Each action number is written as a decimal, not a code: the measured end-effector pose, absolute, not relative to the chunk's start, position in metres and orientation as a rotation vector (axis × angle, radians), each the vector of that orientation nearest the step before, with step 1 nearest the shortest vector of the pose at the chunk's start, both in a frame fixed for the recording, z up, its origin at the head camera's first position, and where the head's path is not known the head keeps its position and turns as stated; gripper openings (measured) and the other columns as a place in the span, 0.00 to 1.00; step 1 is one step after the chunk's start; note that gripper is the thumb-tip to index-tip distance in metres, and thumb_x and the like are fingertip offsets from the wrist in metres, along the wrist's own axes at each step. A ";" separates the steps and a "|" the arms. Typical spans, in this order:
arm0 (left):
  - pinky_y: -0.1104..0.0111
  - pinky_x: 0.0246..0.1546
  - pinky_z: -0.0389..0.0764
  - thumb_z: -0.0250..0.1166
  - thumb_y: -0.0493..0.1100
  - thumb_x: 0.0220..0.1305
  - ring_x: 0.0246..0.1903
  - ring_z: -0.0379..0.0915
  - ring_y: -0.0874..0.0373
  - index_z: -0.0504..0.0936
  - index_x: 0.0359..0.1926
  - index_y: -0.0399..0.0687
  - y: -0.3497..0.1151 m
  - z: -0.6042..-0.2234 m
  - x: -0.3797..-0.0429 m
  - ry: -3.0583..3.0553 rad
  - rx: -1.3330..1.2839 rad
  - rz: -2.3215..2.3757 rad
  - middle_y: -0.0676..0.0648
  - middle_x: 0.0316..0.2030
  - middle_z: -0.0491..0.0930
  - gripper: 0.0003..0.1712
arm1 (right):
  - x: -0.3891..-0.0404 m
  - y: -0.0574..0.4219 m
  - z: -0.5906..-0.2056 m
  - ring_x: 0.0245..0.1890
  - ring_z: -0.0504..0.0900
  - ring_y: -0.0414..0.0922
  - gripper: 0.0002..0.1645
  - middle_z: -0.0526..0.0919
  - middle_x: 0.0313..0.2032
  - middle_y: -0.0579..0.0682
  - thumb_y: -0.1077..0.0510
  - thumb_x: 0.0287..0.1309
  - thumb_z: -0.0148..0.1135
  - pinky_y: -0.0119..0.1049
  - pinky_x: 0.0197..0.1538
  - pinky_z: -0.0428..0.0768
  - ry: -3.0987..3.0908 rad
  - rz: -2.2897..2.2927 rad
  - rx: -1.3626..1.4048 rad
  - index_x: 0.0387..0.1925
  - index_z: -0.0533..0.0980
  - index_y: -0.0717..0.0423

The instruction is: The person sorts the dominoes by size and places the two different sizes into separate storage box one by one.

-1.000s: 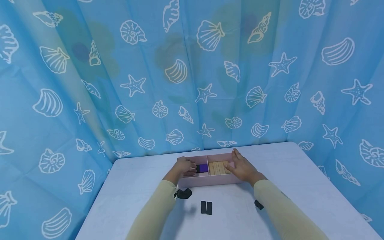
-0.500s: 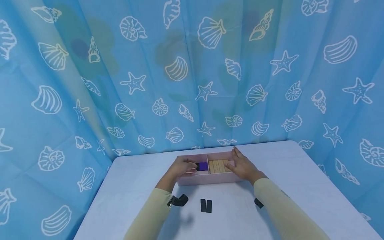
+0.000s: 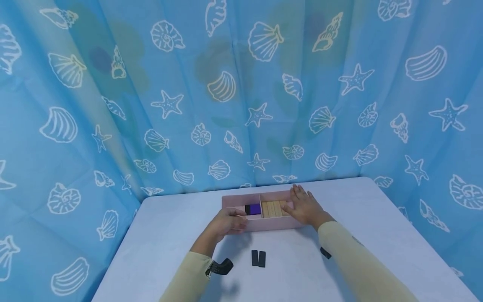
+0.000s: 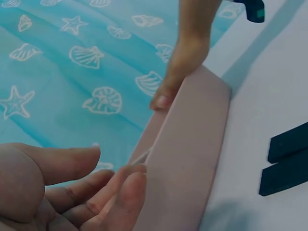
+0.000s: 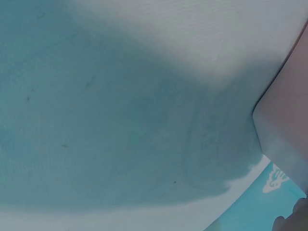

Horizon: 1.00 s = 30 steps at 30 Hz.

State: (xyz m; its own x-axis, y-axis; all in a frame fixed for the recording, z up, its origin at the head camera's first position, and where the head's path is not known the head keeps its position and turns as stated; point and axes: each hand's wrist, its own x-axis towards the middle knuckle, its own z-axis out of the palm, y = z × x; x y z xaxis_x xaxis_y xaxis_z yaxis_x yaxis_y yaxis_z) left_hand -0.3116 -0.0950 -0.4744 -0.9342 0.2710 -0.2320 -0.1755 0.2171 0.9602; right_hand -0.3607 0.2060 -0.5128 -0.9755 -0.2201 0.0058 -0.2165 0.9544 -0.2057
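Observation:
A pale pink box (image 3: 271, 225) with a divider stands on the table. Several wooden blocks (image 3: 272, 209) lie side by side in its right compartment. In the left one are a purple block (image 3: 255, 209) and a black block (image 3: 247, 209). My left hand (image 3: 226, 223) is over the box's front left wall, fingers loosely bent and holding nothing, as the left wrist view shows. My right hand (image 3: 305, 206) rests on the box's right end, fingers extended and thumb over the wooden blocks. Two black blocks (image 3: 254, 258) lie on the table in front.
A white cloth covers the table (image 3: 170, 235). Behind and beside it hangs a blue curtain (image 3: 234, 105) with white shell prints. Each forearm carries a black wrist device (image 3: 222, 266), and the left one hangs over the table.
My left hand has drawn back from inside the left compartment toward the front wall, uncovering more of the compartment. My right hand stays on the right end. The two loose black blocks are unmoved.

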 end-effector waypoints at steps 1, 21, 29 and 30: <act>0.58 0.40 0.83 0.65 0.36 0.64 0.39 0.82 0.50 0.77 0.53 0.31 -0.096 -0.476 -0.308 2.139 0.106 1.760 0.40 0.41 0.82 0.19 | -0.361 0.206 -0.513 0.74 0.36 0.59 0.55 0.40 0.75 0.63 0.28 0.67 0.36 0.58 0.70 0.38 3.083 -0.318 -0.346 0.74 0.44 0.68; 0.62 0.29 0.83 0.72 0.34 0.54 0.28 0.80 0.54 0.81 0.45 0.41 -0.087 -0.520 -0.274 2.340 0.018 1.450 0.46 0.30 0.80 0.16 | -0.358 0.211 -0.500 0.74 0.39 0.59 0.59 0.44 0.74 0.64 0.24 0.63 0.39 0.58 0.71 0.41 3.153 -0.200 -0.409 0.72 0.50 0.69; 0.64 0.28 0.82 0.73 0.34 0.51 0.26 0.79 0.55 0.83 0.42 0.41 -0.085 -0.520 -0.267 2.393 0.014 1.380 0.47 0.28 0.79 0.15 | -0.356 0.216 -0.506 0.74 0.37 0.61 0.62 0.40 0.74 0.66 0.23 0.62 0.40 0.58 0.71 0.40 3.122 -0.252 -0.361 0.72 0.45 0.72; 0.64 0.28 0.82 0.74 0.34 0.51 0.26 0.79 0.55 0.83 0.42 0.41 -0.084 -0.520 -0.266 2.402 0.019 1.371 0.47 0.28 0.79 0.15 | -0.356 0.215 -0.506 0.74 0.36 0.61 0.62 0.39 0.74 0.66 0.23 0.62 0.40 0.58 0.71 0.39 3.112 -0.251 -0.353 0.72 0.45 0.72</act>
State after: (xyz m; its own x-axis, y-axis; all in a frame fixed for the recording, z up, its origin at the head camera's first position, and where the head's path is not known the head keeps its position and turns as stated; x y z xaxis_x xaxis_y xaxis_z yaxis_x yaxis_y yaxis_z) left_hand -0.2665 -0.0842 -0.5200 -0.9301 0.1938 -0.3121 -0.1703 0.5252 0.8337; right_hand -0.3558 0.2154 -0.5058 -0.9748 -0.2225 0.0180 -0.2225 0.9620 -0.1581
